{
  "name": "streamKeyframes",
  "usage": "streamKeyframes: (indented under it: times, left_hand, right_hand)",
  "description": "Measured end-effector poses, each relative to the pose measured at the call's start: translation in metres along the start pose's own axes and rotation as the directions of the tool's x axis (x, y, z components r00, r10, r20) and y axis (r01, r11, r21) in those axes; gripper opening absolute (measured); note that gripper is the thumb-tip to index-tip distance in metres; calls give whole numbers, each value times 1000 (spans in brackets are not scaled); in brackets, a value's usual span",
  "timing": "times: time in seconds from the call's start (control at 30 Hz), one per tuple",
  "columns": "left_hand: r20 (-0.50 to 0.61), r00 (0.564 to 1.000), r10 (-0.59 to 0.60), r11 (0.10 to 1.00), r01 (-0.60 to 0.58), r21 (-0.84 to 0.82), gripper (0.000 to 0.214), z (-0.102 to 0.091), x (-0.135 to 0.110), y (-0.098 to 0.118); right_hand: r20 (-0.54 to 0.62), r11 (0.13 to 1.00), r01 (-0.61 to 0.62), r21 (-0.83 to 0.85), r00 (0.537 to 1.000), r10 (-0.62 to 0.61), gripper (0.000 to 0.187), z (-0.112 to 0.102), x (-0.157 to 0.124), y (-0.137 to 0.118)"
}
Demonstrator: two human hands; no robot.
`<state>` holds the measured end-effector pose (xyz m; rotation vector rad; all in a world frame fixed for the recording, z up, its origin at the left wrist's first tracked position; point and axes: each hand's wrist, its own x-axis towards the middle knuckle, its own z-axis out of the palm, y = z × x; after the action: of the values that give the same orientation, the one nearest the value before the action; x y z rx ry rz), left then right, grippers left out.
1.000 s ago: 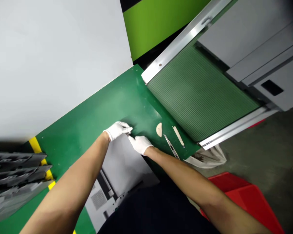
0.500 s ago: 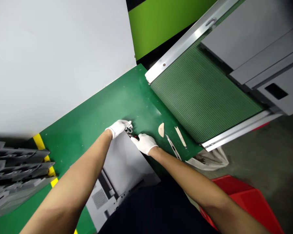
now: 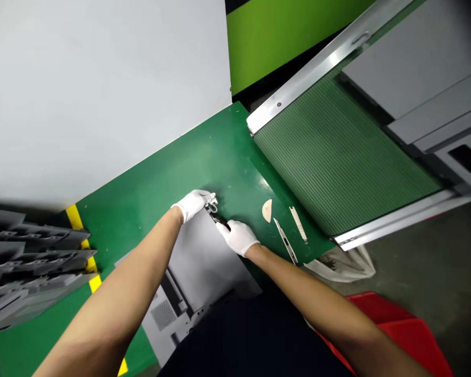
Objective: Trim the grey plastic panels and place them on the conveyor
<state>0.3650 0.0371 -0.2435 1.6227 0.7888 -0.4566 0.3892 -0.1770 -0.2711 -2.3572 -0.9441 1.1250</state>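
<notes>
My left hand (image 3: 194,204), in a white glove, is closed with its fingers pinched on a small light-grey plastic part (image 3: 213,208) at the far corner of a big grey panel (image 3: 208,256). The part has a looped shape. My right hand (image 3: 239,236), also gloved, is wrapped round a small hand tool with a black and red handle (image 3: 226,225). The tool's metal tip points at the small part; whether they touch I cannot tell. The panel lies on the green bench, its near end hidden by my body.
Right of my right hand lie a beige half-round piece (image 3: 267,210), a utility knife (image 3: 286,242) and a cream strip-shaped tool (image 3: 298,224). A conveyor (image 3: 349,157) carrying a grey machine (image 3: 419,63) borders the bench. Grey panels (image 3: 35,256) stand at left; a red bin (image 3: 404,335) is below right.
My right hand has drawn slightly away from my left, so more of the tool shows between them. The whole view has shifted a little. My left hand keeps its pinch on the part.
</notes>
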Motion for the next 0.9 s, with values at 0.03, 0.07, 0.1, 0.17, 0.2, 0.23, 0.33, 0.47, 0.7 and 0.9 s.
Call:
streamKeyframes:
  times: [0.03, 0.07, 0.1, 0.17, 0.2, 0.23, 0.33, 0.47, 0.7, 0.9]
  left_hand:
    - [0, 1000, 1, 1000, -1, 4, 36, 0, 0, 0]
    - [1, 1000, 0, 1000, 0, 8, 36, 0, 0, 1]
    - [3, 1000, -2, 1000, 2, 11, 35, 0, -1, 1]
    - [3, 1000, -6, 1000, 6, 13, 34, 1, -1, 2]
    - [2, 1000, -6, 1000, 6, 13, 34, 1, -2, 3]
    - [-1, 1000, -6, 1000, 6, 11, 33, 1, -2, 3]
    - [-11, 1000, -10, 1000, 10, 6, 31, 2, -2, 3]
    - [-8, 1000, -3, 1000, 3, 14, 33, 2, -1, 1]
    - [-6, 1000, 4, 999, -4, 32, 34, 0, 3, -3]
    - [15, 1000, 16, 974, -19, 225, 39, 1, 0, 0]
  right_hand:
    - [6, 1000, -1, 9, 1000, 1, 64, 0, -1, 0]
    - [9, 1000, -2, 13, 1000, 2, 65, 1, -2, 0]
    - [7, 1000, -1, 12, 1000, 1, 65, 0, -2, -1]
    - [-8, 1000, 0, 1, 1000, 0, 64, 0, -2, -3]
    - [-16, 1000, -1, -7, 1000, 1, 63, -1, -2, -5]
    - [-20, 1000, -3, -13, 1000, 3, 63, -2, -2, -6]
    - [-12, 999, -13, -29, 1000, 13, 64, -4, -1, -8]
    - [-11, 999, -19, -50, 1000, 18, 64, -5, -3, -9]
    - [-58, 997, -17, -70, 998, 13, 62, -5, -5, -10]
    - [-85, 997, -45, -63, 996, 40, 61, 0, -4, -14]
